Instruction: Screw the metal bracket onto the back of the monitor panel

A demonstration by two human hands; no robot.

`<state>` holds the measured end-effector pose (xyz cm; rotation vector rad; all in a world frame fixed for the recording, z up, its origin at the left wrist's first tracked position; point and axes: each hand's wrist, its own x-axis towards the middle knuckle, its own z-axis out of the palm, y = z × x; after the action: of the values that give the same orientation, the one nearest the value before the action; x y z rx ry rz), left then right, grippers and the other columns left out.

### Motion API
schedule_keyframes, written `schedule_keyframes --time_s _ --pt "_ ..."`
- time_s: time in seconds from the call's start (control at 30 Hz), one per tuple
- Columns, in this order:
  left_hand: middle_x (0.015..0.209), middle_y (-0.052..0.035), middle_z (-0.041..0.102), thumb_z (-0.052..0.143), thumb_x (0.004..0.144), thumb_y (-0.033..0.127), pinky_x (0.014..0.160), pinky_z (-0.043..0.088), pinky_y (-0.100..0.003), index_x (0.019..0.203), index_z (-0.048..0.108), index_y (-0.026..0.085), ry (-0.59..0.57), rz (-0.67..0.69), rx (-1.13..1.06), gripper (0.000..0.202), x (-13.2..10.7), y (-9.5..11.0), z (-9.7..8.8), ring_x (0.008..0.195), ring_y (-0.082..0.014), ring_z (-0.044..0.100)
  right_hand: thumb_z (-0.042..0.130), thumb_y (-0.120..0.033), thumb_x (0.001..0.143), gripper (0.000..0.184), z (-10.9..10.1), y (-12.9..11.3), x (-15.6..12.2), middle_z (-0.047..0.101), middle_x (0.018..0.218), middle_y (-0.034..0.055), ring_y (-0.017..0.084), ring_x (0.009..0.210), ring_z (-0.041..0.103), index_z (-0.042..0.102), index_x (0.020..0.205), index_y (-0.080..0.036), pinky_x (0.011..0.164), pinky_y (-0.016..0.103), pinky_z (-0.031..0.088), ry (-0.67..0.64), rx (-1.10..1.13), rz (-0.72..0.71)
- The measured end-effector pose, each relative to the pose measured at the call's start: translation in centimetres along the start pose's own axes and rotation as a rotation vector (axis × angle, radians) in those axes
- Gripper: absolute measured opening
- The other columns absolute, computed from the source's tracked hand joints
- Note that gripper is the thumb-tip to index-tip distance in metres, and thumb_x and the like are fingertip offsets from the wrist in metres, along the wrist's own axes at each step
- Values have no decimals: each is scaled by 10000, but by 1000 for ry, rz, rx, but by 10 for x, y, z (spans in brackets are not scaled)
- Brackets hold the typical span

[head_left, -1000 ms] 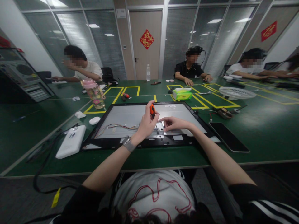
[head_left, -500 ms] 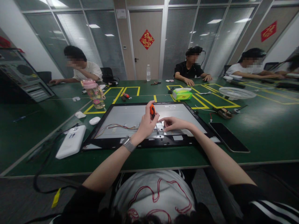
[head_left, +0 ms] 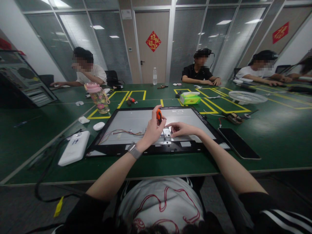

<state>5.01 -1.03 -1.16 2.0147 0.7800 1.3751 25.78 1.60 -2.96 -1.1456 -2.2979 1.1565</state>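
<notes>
A flat monitor panel [head_left: 136, 122] in a black frame lies face down on the green table before me. My left hand [head_left: 152, 130] is closed round an orange-and-black screwdriver [head_left: 159, 115], held upright with its tip down on a small metal bracket [head_left: 167, 132] near the panel's front edge. My right hand [head_left: 181, 129] rests beside it, fingers pinched together on the bracket; what they hold is too small to make out. Thin coloured wires [head_left: 122, 132] run across the panel to the left of my hands.
A white box [head_left: 74, 147] and black cables lie at the left, a black phone [head_left: 238, 142] at the right. Farther back stand a pink-lidded bottle [head_left: 98, 97], a green tissue pack [head_left: 190, 97] and a white fan [head_left: 247, 96]. Three people sit across the table.
My hands and the screwdriver have stayed in place. The person at the far left has lowered a hand and shifted a little.
</notes>
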Motion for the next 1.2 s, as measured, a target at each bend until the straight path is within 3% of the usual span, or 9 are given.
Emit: schedule_keyframes --time_s 0.3,1.2 --pt "871 -17 579 494 880 173 636 504 -286 1380 235 288 2 -15 -5 575 0 0 1 618 -101 536 719 -433 707 692 0 -3 -1 535 693 -26 120 651 493 513 1300 -141 620 258 387 -7 1 7" --pt "1020 -40 558 488 863 135 640 499 -260 1373 242 299 15 9 5 589 1 -3 0 633 -71 509 727 -439 695 751 0 -3 0 534 698 -24 126 653 491 480 1330 -123 647 278 393 -2 14 14"
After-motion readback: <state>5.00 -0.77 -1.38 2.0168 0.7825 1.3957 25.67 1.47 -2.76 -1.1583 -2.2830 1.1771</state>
